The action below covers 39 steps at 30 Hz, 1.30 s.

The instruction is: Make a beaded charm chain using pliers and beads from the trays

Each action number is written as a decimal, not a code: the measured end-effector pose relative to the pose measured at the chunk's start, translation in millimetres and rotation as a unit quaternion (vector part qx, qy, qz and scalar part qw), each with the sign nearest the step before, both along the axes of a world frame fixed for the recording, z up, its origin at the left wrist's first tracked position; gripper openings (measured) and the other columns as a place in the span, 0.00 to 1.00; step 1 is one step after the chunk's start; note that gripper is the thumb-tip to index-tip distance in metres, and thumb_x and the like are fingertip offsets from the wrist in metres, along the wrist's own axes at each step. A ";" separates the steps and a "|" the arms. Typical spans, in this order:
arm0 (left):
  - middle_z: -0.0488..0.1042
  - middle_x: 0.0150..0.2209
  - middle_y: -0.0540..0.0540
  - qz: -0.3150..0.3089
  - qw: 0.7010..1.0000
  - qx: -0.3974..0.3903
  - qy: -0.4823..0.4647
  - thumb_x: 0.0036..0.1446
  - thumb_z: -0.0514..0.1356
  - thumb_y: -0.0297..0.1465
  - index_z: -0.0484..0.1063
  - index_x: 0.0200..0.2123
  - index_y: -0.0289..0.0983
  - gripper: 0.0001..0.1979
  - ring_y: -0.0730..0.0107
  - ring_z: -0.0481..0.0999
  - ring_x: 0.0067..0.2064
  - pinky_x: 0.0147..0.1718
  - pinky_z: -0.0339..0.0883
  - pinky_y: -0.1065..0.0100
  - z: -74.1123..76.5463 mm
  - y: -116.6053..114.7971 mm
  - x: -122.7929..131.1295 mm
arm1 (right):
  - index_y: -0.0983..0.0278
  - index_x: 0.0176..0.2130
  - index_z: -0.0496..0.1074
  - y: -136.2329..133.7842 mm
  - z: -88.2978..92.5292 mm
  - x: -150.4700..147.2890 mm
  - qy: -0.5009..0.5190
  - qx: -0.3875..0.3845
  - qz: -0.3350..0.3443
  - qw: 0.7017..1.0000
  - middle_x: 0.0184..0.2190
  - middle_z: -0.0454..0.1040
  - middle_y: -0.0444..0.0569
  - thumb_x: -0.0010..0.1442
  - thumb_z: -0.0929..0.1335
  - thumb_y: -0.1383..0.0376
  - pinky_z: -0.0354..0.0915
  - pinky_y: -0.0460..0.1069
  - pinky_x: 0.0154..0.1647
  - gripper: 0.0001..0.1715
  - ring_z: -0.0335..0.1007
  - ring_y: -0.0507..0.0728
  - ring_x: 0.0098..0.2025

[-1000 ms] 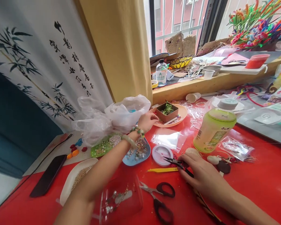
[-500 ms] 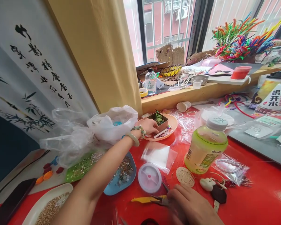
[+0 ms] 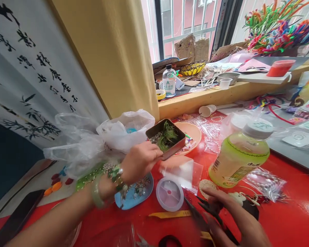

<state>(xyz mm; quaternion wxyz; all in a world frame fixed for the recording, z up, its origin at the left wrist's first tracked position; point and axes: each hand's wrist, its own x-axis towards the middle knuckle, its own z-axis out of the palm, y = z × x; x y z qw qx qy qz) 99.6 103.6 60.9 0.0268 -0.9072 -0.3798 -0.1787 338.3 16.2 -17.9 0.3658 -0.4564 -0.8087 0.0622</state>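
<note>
My left hand [image 3: 140,161] grips the near edge of a small rectangular box [image 3: 173,151], raised and tilted over the red table. Inside the box lie green threads [image 3: 168,135] and small clear beads. A beaded bracelet and a pale bangle circle that wrist. My right hand [image 3: 239,216], at the lower right, is closed round dark pliers [image 3: 208,207] whose jaws stand apart. Another dark pointed tool [image 3: 194,211] lies close to these fingers, partly blurred. Beside it are a round clear spool-like case [image 3: 170,194] and a yellow strip-shaped tool [image 3: 170,214].
A peach plate [image 3: 195,132] with small pieces stands behind the box. A green-labelled bottle [image 3: 240,154] rises at the right. At the left are a blue bead tray [image 3: 128,202], plastic bags [image 3: 128,137] and a phone [image 3: 20,216]. A cluttered windowsill [image 3: 185,106] runs behind.
My left hand has lifted the box off the peach plate and brought it nearer and leftward. My right hand has shifted right with the pliers, and the view has moved slightly.
</note>
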 end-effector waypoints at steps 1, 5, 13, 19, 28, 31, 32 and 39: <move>0.74 0.31 0.45 -0.013 1.000 0.011 0.017 0.58 0.51 0.26 0.73 0.32 0.35 0.10 0.67 0.69 0.33 0.32 0.63 0.68 3.2 -13.7 -2.9 | 0.63 0.52 0.55 0.2 -0.8 1.8 -0.007 0.020 -0.005 1.000 0.39 0.72 0.53 0.56 0.61 0.67 0.68 0.47 0.35 0.23 0.71 0.57 0.40; 0.71 0.26 0.47 -0.073 0.996 0.015 0.055 0.59 0.48 0.24 0.70 0.29 0.34 0.13 0.69 0.66 0.28 0.23 0.61 0.70 2.1 -65.1 -3.4 | 0.64 0.57 0.51 -0.8 -1.8 3.6 -0.021 0.101 0.029 0.994 0.33 0.72 0.51 0.55 0.62 0.71 0.67 0.49 0.34 0.31 0.71 0.57 0.36; 0.69 0.23 0.49 -0.088 0.995 -0.005 0.043 0.56 0.53 0.24 0.67 0.24 0.34 0.09 0.71 0.64 0.24 0.16 0.54 0.70 -36.6 -111.1 0.8 | 0.63 0.32 0.68 -0.5 6.2 -10.3 -0.072 0.159 0.118 0.978 0.22 0.70 0.47 0.56 0.61 0.72 0.59 0.48 0.27 0.08 0.64 0.54 0.26; 0.75 0.27 0.47 -0.118 0.985 -0.119 0.038 0.59 0.52 0.34 0.71 0.33 0.36 0.10 0.71 0.68 0.27 0.23 0.63 0.71 -22.1 -96.3 -15.0 | 0.63 0.32 0.67 -1.3 0.0 -11.5 -0.086 0.131 0.157 0.975 0.22 0.69 0.47 0.59 0.58 0.71 0.57 0.49 0.26 0.11 0.64 0.54 0.25; 0.73 0.46 0.46 -0.240 0.957 -0.152 0.063 0.56 0.53 0.22 0.70 0.41 0.34 0.11 0.71 0.70 0.46 0.43 0.65 0.71 -19.3 -45.8 11.1 | 0.64 0.36 0.66 0.5 -2.9 -9.2 -0.092 0.121 0.176 0.973 0.23 0.68 0.46 0.56 0.61 0.73 0.55 0.49 0.26 0.08 0.61 0.54 0.25; 0.74 0.42 0.47 -0.247 0.949 -0.121 0.152 0.54 0.58 0.28 0.73 0.34 0.36 0.05 0.69 0.72 0.39 0.32 0.67 0.70 -25.8 -39.7 17.8 | 0.64 0.35 0.66 0.7 -2.0 -9.7 -0.089 0.119 0.177 0.973 0.21 0.67 0.45 0.56 0.61 0.73 0.54 0.49 0.26 0.08 0.60 0.53 0.24; 0.75 0.38 0.47 -0.238 0.950 -0.106 0.174 0.53 0.59 0.28 0.73 0.29 0.36 0.04 0.69 0.71 0.35 0.26 0.65 0.70 -26.1 -39.0 17.5 | 0.64 0.34 0.66 0.6 -1.7 -9.8 -0.090 0.119 0.177 0.973 0.21 0.67 0.45 0.56 0.60 0.73 0.55 0.49 0.26 0.08 0.61 0.54 0.25; 0.69 0.23 0.44 -0.203 0.955 -0.026 0.213 0.52 0.57 0.23 0.69 0.20 0.34 0.09 0.64 0.66 0.32 0.14 0.51 0.69 -19.2 -42.9 13.4 | 0.64 0.35 0.66 -0.6 -0.9 -10.1 -0.091 0.106 0.172 0.975 0.22 0.68 0.46 0.57 0.59 0.74 0.55 0.49 0.26 0.10 0.63 0.54 0.26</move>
